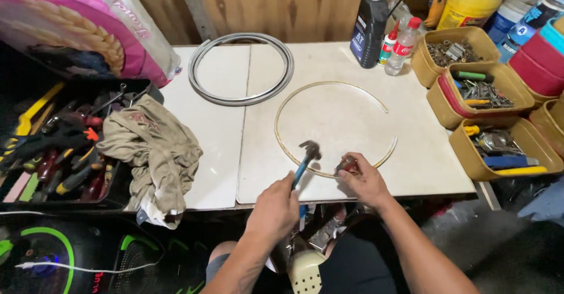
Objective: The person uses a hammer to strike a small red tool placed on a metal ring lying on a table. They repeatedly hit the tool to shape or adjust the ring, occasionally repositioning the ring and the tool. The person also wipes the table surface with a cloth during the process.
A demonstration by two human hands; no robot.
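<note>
My left hand grips a blue-handled hammer at the front edge of the white table; its dark head hovers just over the near arc of a thin brass-coloured ring. The ring lies flat on the table and has a gap on its right side. My right hand rests on the table beside the hammer head, fingers closed on a small red-and-dark tool pressed at the ring's near arc.
A coiled grey ring lies at the back left. A crumpled beige rag hangs off the left edge beside a tray of hand tools. Bottles stand at the back. Tan bins of hardware line the right.
</note>
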